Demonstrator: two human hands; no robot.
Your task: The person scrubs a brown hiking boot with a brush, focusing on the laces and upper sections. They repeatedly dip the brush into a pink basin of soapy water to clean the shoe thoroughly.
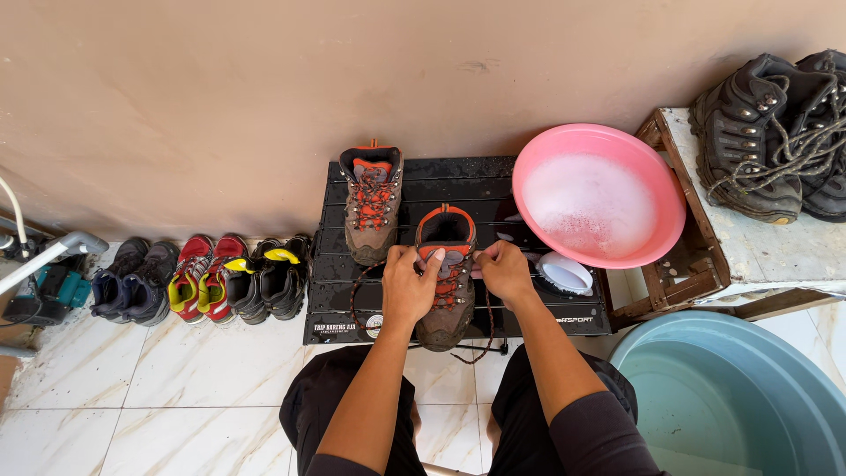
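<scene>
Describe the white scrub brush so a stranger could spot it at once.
Find the round pink plastic basin of soapy water on the black slatted table. Just below its rim, beside the right hand, lies the white oval scrub brush. It is the only white item there; its neighbours are brown boots.

Low black slatted table against the wall, wet. On it: two brown hiking boots with orange laces, far boot upright at the back left, near boot at the front centre, laces trailing over the front edge. White brush lies right of the near boot. Pink basin of suds overhangs the table's right end and rests partly on a wooden stand. White tiled floor carries the table, a row of shoes left of it, and a blue tub at right.
</scene>
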